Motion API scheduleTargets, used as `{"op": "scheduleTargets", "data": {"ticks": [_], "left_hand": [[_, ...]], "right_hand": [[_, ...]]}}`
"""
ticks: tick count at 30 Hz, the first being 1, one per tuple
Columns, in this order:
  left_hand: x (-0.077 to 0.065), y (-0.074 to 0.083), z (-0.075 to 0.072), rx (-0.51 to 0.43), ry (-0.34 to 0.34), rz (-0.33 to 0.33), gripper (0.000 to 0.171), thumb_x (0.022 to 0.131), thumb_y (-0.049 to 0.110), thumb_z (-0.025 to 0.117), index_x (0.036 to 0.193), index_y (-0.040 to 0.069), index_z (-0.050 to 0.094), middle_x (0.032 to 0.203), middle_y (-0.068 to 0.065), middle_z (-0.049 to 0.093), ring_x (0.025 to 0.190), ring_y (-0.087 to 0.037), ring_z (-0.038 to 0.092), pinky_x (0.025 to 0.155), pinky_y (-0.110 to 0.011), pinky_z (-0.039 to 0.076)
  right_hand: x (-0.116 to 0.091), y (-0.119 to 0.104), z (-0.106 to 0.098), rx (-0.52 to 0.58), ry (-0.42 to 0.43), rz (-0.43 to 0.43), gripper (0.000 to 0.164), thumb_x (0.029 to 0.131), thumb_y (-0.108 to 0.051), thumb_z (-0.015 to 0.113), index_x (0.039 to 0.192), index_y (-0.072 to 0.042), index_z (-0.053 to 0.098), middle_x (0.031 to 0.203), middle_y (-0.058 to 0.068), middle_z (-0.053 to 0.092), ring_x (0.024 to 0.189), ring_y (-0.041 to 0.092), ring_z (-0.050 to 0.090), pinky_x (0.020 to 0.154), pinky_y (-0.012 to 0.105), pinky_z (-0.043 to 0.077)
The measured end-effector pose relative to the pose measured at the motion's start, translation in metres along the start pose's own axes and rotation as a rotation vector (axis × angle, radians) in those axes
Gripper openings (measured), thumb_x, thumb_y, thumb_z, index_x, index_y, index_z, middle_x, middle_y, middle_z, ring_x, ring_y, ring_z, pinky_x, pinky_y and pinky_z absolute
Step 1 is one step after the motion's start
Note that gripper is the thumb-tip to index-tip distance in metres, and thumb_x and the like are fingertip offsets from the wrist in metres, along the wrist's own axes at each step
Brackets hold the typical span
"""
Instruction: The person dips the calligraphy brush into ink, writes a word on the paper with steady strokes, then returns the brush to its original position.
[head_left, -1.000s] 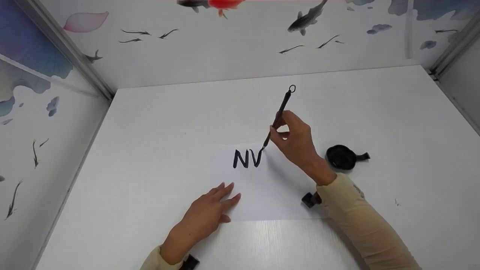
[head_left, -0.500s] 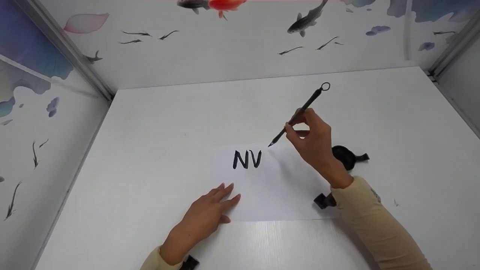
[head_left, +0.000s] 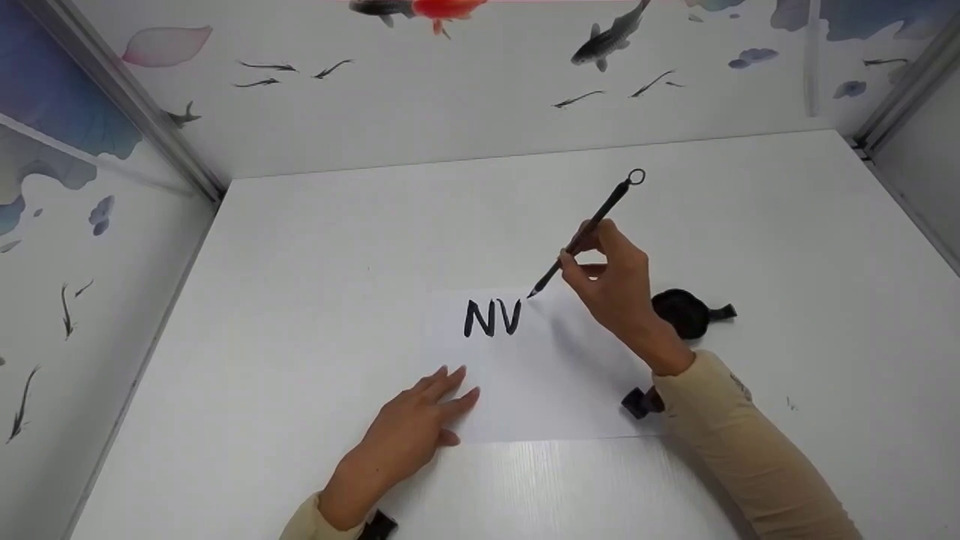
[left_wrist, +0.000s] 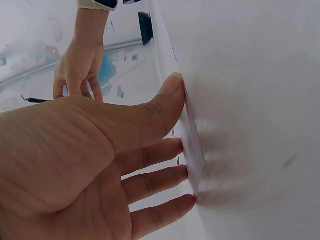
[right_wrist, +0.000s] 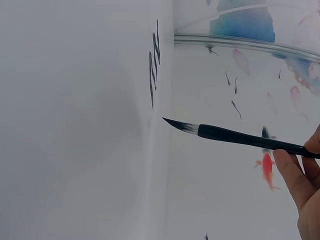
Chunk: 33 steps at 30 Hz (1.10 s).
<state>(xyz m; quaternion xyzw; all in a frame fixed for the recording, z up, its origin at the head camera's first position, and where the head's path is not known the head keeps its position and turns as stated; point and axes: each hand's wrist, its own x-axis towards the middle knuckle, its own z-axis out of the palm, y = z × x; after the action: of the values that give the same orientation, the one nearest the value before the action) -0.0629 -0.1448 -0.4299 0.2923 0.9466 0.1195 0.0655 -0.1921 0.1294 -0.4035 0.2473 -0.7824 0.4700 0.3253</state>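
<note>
My right hand [head_left: 611, 281] pinches a black ink brush [head_left: 596, 217] by its handle, thumb and fingers around the middle. In the right wrist view the pointed, ink-dark bristles of the brush [right_wrist: 180, 125] stand a little off the paper. Two black painted letters, N [head_left: 479, 319] and V [head_left: 509, 317], mark the upper part of the white paper [head_left: 540, 397], just left of the brush tip. My left hand [head_left: 409, 420] rests at the paper's lower left with fingers spread. Seen from the left wrist, the thumb and fingertips of that hand [left_wrist: 150, 120] touch the paper near its edge.
A small black ink dish [head_left: 681, 313] with a short handle sits right of the paper, partly behind my right wrist. The white table [head_left: 315, 285] meets a wall [head_left: 465, 97] painted with fish at the back and another at the left.
From the top of the V's right stroke, my right hand has lifted the brush off and right, then brought it slightly back left. The brush leans more to the right. My left hand has stayed put.
</note>
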Motion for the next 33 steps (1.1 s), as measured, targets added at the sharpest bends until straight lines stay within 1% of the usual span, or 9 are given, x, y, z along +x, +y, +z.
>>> {"op": "scheduleTargets", "data": {"ticks": [6,9,12,16,19,27,33], "left_hand": [[0.0005,0.0000,-0.0011,0.013,-0.011,0.003,0.059,0.081,0.020,0.075,0.136,0.016,0.056,0.145,-0.010,0.044,0.131,-0.032,0.042,0.094,-0.045,0.047],[0.0003,0.0007,-0.0022,0.010,-0.014,-0.001,0.059,0.081,0.020,0.075,0.137,0.016,0.055,0.145,-0.010,0.044,0.132,-0.032,0.041,0.094,-0.045,0.046],[0.0002,0.0009,-0.0027,0.000,-0.016,-0.004,0.059,0.081,0.019,0.075,0.137,0.015,0.055,0.146,-0.010,0.043,0.132,-0.032,0.041,0.094,-0.045,0.046],[0.0004,0.0008,-0.0027,-0.013,-0.016,-0.010,0.059,0.081,0.019,0.075,0.137,0.015,0.055,0.146,-0.010,0.043,0.132,-0.032,0.040,0.095,-0.046,0.046],[0.0005,0.0013,-0.0030,-0.015,-0.019,-0.018,0.059,0.080,0.019,0.075,0.136,0.015,0.056,0.146,-0.010,0.043,0.132,-0.032,0.041,0.095,-0.046,0.045],[0.0008,0.0034,-0.0049,0.006,-0.025,-0.027,0.060,0.079,0.019,0.076,0.135,0.016,0.057,0.145,-0.010,0.045,0.130,-0.033,0.043,0.094,-0.046,0.047],[0.0005,0.0042,-0.0051,0.006,-0.039,-0.036,0.060,0.079,0.020,0.076,0.136,0.017,0.056,0.146,-0.009,0.043,0.131,-0.033,0.042,0.095,-0.046,0.046]], "right_hand": [[-0.0013,0.0015,0.0017,0.002,-0.007,0.009,0.024,0.081,0.007,0.067,0.101,0.003,0.055,0.089,0.007,0.062,0.083,0.018,0.068,0.059,0.022,0.055],[-0.0011,0.0026,0.0021,-0.008,-0.008,0.009,0.024,0.082,0.006,0.067,0.102,0.003,0.055,0.089,0.007,0.063,0.083,0.018,0.067,0.058,0.026,0.056],[-0.0009,0.0038,0.0027,-0.005,-0.013,0.011,0.024,0.082,0.006,0.067,0.102,0.003,0.055,0.090,0.007,0.062,0.084,0.018,0.067,0.058,0.027,0.056],[-0.0013,0.0037,0.0034,0.001,-0.020,0.014,0.024,0.082,0.005,0.067,0.102,0.002,0.055,0.091,0.006,0.062,0.085,0.017,0.067,0.059,0.022,0.055],[-0.0016,0.0032,0.0038,-0.005,-0.020,0.013,0.024,0.082,0.005,0.068,0.101,0.003,0.055,0.090,0.006,0.062,0.084,0.016,0.067,0.060,0.020,0.055],[-0.0020,0.0049,0.0052,-0.028,-0.041,-0.003,0.022,0.082,0.004,0.068,0.100,0.002,0.055,0.089,0.007,0.061,0.084,0.016,0.066,0.058,0.026,0.056],[-0.0029,0.0041,0.0053,-0.034,-0.058,-0.012,0.022,0.083,0.004,0.067,0.101,0.002,0.054,0.090,0.008,0.061,0.085,0.017,0.066,0.059,0.025,0.056]]}}
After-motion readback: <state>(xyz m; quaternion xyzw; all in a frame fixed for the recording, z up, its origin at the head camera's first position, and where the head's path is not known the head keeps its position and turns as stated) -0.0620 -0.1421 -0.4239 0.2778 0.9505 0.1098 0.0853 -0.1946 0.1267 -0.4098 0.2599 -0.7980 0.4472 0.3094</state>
